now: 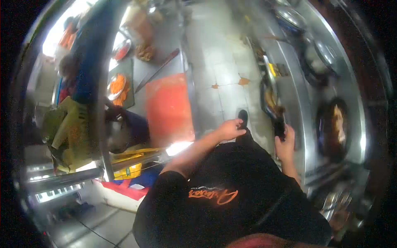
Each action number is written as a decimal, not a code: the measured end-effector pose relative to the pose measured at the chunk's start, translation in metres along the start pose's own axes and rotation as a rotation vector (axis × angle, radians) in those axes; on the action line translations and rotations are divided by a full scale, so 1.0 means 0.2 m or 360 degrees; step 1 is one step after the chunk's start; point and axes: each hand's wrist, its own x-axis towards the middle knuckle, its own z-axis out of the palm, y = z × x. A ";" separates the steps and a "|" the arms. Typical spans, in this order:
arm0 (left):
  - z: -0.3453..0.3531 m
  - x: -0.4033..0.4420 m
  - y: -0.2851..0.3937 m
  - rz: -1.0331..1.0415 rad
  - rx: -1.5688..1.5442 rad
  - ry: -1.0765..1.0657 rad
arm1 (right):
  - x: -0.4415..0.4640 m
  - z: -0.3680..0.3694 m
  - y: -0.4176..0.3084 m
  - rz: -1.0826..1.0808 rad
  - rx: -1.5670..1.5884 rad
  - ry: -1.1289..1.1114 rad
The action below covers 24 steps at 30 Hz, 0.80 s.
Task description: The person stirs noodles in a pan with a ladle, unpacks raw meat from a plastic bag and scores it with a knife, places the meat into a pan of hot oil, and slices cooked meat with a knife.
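Note:
My left hand (232, 129) is held out above the floor, beside a black shoe (242, 115). Its fingers are loosely bent and apart, with nothing visible between them. On the right, my right hand (285, 145) is wrapped round the black handle (279, 127) of a pan. The pan (264, 97) reaches away from me and has yellowish-brown food (271, 99) in it. It is at the edge of the metal cooking counter (295, 101). Motion blur hides finer detail.
Left, a counter holds a red cutting board (170, 108), a long knife (156, 70) and orange food pieces (118, 84). Larger pans (333, 128) with food line the right. A metal rail (68, 178) crosses the lower left, near a yellow package (128, 171).

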 end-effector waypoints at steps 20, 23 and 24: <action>-1.55 0.05 -0.14 -0.0760 0.0349 0.1908 | 1.94 1.49 -1.34 -0.1619 -0.0020 -0.1155; -1.79 0.09 -0.20 -0.0862 0.0412 0.2044 | 1.87 1.72 -1.62 -0.1729 0.0059 -0.1146; -1.89 0.11 -0.22 -0.0931 0.0397 0.2033 | 1.85 1.85 -1.66 -0.1823 0.0083 -0.1090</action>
